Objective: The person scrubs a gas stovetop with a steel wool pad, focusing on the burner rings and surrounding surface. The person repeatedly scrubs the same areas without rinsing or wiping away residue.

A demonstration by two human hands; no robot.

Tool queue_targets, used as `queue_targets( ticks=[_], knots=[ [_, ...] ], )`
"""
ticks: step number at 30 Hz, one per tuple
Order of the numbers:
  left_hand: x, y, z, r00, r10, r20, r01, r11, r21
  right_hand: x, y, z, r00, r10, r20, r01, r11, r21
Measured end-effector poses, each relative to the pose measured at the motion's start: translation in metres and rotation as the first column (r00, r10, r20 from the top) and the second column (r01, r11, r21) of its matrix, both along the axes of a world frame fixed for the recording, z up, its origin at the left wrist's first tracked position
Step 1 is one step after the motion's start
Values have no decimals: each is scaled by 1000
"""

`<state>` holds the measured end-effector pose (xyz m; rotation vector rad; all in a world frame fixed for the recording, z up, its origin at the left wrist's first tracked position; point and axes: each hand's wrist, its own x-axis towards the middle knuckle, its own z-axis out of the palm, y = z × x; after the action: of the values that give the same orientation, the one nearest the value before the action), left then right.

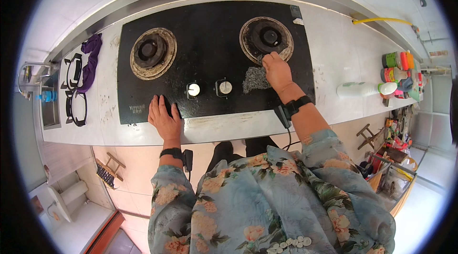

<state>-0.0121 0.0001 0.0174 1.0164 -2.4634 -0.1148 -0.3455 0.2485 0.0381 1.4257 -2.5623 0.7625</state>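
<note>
A black glass gas hob (pixel 200 39) with two burners lies before me. My right hand (pixel 278 73) is at the front rim of the right burner (pixel 266 37), its fingers closed on part of a grey, wiry scrubbing cloth (pixel 256 80). The rest of that cloth lies on the glass beside and partly under the hand. My left hand (pixel 164 116) rests palm down on the hob's front left edge, fingers apart and holding nothing. The left burner (pixel 152 53) is stained brown around its ring. Two round control knobs, the left knob (pixel 193 90) and the right knob (pixel 225 87), sit between my hands.
On the left counter are two black pan supports (pixel 76 107) and a purple cloth (pixel 91 60), beside a sink (pixel 50 111) with a tap. To the right lie a white spray bottle (pixel 357 89) and several other bottles (pixel 393 75). A yellow hose (pixel 383 20) runs along the back wall.
</note>
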Motion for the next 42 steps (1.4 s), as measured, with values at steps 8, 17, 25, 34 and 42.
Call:
queue_targets(
  ticks=[8,17,25,34,42],
  knots=[
    [1,-1,-2,1000,8,1,-8,1000,11,5,-6,9,993,-108,-40,112,986,124],
    [2,-2,-4,1000,-4,-27,5,1000,16,2,1,1,935,-342,99,338,940,49],
    [2,-3,-2,1000,-7,-23,7,1000,25,1,1,0,956,-264,127,258,964,62],
    [4,-3,-1,1000,-16,-7,17,999,32,5,-4,-3,976,-190,110,192,981,-2],
    [4,-3,-3,1000,-14,-21,15,999,32,7,-5,1,981,-175,84,174,985,19]
  ],
)
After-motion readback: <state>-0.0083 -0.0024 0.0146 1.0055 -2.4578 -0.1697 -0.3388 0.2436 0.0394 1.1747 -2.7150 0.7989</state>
